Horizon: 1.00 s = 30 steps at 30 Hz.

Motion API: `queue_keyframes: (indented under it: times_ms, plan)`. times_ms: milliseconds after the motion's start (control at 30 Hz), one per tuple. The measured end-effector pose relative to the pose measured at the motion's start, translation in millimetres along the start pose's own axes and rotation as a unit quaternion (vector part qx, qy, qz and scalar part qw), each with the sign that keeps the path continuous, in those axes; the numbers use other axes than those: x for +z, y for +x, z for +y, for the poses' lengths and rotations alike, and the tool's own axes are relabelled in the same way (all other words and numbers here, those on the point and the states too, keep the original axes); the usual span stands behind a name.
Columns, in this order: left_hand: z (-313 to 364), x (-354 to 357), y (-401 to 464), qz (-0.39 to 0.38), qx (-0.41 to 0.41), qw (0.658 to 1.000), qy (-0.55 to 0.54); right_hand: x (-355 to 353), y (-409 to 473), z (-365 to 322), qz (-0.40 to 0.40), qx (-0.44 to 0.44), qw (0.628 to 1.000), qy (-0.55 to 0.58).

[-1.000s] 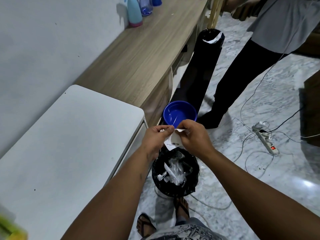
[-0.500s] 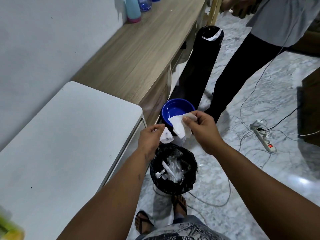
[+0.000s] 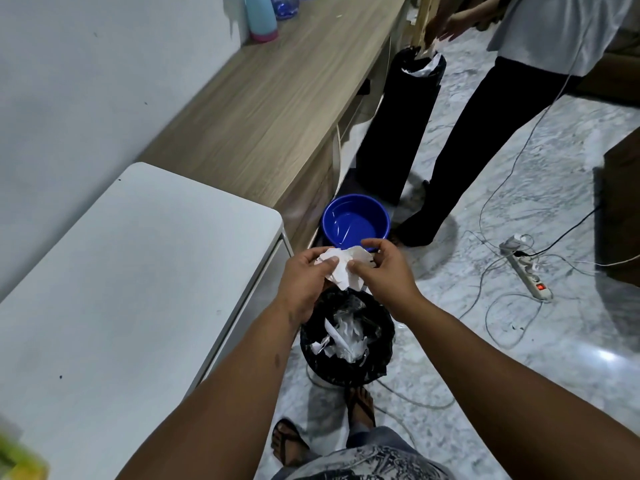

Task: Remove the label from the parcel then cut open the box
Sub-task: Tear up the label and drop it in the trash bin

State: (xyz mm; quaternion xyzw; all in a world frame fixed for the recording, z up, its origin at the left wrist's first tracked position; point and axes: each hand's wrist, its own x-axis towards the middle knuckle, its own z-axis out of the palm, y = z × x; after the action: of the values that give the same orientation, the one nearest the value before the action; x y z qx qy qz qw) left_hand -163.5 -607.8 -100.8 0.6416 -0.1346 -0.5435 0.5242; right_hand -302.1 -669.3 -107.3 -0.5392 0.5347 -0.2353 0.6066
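Note:
A crumpled white label (image 3: 341,268) is pinched between both hands above a small bin lined with a black bag (image 3: 348,341). My left hand (image 3: 306,277) grips its left side with thumb on top. My right hand (image 3: 384,268) pinches its right side with thumb and fingers. The bin holds torn white paper and clear plastic scraps. No parcel or box is in view.
A white table (image 3: 131,289) stands to the left, a long wooden counter (image 3: 277,109) beyond it with bottles (image 3: 261,17). A blue basin (image 3: 356,221) and tall black bin (image 3: 398,126) sit ahead. Another person (image 3: 502,109) stands at right. A power strip (image 3: 526,268) and cables lie on the marble floor.
The hands, apart half a second ago with separate torn pieces, have come together again and now bunch the paper into one crumpled wad above the bin.

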Motion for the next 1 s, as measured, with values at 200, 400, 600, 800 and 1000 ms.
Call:
queue_keyframes:
  times_ms: [200, 400, 600, 800, 1000]
  plan:
    - [-22.5, -3.8, -0.7, 0.000, -0.062, 0.998, -0.031, -1.7, -4.4, 24.7, -0.070, 0.084, 0.994, 0.022]
    - [-54.9, -13.5, 8.9, 0.032, -0.031, 0.986, 0.162, -1.9, -4.5, 55.8, 0.005, 0.093, 0.991, -0.092]
    - [-77.8, -19.1, 14.9, 0.044, 0.027, 0.913, 0.404, 3.8, -1.9, 83.5, 0.021, 0.085, 0.976, -0.198]
    - [-97.5, -17.2, 23.0, 0.039, 0.017, 0.902, 0.429, 0.6, 2.2, 102.2, 0.011, 0.070, 0.964, -0.258]
    - [-104.6, -13.9, 26.9, 0.014, 0.004, 0.905, 0.426, -1.2, 9.6, 111.7, 0.015, 0.070, 0.964, -0.257]
